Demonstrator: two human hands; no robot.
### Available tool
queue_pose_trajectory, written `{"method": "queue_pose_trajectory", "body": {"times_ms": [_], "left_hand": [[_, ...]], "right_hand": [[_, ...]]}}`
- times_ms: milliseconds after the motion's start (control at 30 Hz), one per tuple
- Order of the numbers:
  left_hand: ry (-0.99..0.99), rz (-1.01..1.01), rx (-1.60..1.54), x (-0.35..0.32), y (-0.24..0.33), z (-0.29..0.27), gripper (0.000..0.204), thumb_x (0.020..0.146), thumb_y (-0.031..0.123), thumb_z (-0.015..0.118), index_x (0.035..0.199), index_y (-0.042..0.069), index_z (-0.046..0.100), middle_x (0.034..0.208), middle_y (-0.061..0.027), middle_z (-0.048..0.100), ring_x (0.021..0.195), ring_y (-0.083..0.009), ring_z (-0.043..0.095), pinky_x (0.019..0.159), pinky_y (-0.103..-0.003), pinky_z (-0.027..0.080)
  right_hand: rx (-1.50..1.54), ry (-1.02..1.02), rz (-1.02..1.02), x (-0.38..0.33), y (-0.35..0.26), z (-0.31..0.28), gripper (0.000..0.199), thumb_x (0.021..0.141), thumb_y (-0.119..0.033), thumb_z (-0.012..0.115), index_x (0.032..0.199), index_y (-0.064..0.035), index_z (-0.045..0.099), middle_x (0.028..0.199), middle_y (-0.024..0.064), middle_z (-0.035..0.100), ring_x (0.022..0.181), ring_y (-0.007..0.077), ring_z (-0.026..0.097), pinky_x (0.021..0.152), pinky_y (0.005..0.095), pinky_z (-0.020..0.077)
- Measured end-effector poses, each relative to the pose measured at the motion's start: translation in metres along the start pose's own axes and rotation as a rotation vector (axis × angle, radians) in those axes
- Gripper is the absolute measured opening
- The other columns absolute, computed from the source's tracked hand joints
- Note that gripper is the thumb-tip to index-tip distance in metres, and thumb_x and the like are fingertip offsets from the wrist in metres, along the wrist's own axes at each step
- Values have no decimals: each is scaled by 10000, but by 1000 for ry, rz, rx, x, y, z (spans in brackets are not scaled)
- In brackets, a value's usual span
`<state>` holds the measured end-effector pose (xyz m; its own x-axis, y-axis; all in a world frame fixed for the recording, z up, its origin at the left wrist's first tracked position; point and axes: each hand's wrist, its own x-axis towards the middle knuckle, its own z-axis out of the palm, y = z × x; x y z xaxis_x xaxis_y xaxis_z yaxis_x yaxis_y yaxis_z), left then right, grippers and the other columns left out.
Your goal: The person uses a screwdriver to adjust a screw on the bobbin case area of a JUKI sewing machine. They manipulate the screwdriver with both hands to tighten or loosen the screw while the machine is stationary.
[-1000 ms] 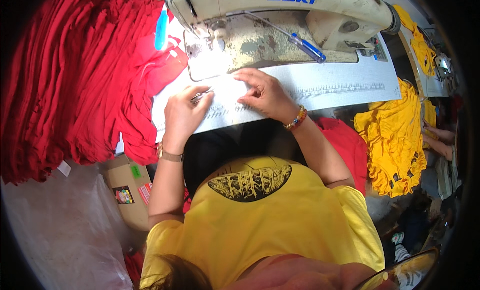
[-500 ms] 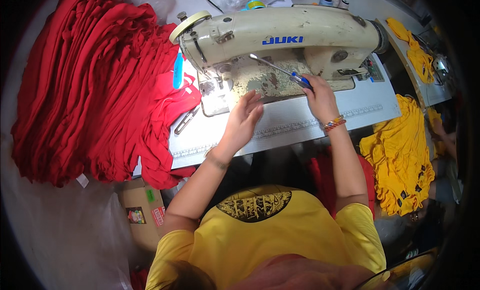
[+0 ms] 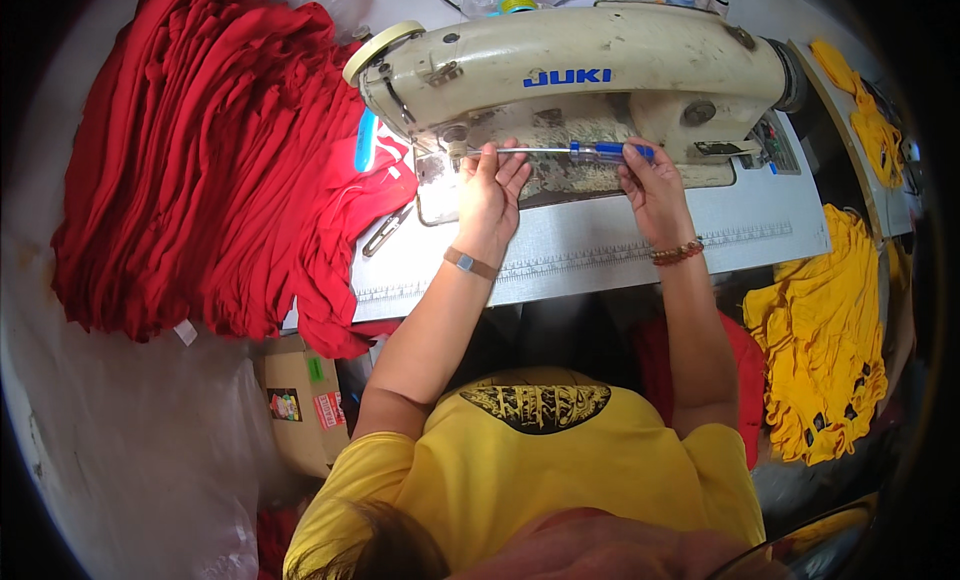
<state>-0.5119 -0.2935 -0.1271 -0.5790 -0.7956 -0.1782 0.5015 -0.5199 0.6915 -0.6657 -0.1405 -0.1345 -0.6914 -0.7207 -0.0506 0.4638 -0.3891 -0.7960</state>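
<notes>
My right hand [image 3: 655, 187] is closed on the blue handle of a screwdriver [image 3: 600, 151]. The screwdriver lies level, its thin metal shaft pointing left toward the needle end of a cream sewing machine [image 3: 660, 55]. Just at that end is my left hand [image 3: 490, 197], its fingers stretched and apart. The shaft crosses at those fingers; whether they press on it I cannot tell. Its tip is lost in the bright lamp glare beside the machine's round knob [image 3: 453, 138].
A tall heap of red fabric pieces [image 3: 200, 170] covers the left side. Thread snips [image 3: 387, 230] and a light-blue tool [image 3: 366, 142] lie beside it. Yellow garments [image 3: 820, 340] hang at the right. Below the table stands a cardboard box [image 3: 300, 410].
The screwdriver has swung from slanting up-left to level, its tip now at the needle end. My left hand has moved up to the shaft. The right hand keeps its hold.
</notes>
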Motion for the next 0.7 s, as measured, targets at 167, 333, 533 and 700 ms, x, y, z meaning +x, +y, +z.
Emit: {"method": "queue_pose_trajectory", "body": {"times_ms": [167,333,533,700], "left_hand": [[-61,-9,-56,6,6,-9,146,945,161,481,1039,57,442,1107,-147,576,901,-223,617,780,-353,546],[-108,-12,-84,6,7,-8,141,935,117,483,1044,46,428,1189,-155,523,1003,-266,578,848,-397,513],[-87,-6,-66,7,5,-5,221,949,130,448,1133,42,362,1259,-189,464,1096,-294,523,908,-404,466],[-88,9,-66,6,6,-5,287,960,138,416,1212,40,320,1293,-208,424,1142,-314,481,933,-412,436]], "right_hand": [[262,-8,50,13,7,7,284,882,-107,593,1138,-47,487,1059,72,589,925,135,570,804,249,490],[377,63,26,21,14,13,301,895,-85,561,1168,-37,446,1153,130,551,1058,217,543,920,338,467],[315,136,-24,31,24,12,266,899,-98,562,1127,-22,446,1158,150,528,1046,231,532,931,364,445],[287,144,-54,33,26,14,257,906,-94,550,1117,1,441,1164,158,521,1047,236,532,934,360,454]]}}
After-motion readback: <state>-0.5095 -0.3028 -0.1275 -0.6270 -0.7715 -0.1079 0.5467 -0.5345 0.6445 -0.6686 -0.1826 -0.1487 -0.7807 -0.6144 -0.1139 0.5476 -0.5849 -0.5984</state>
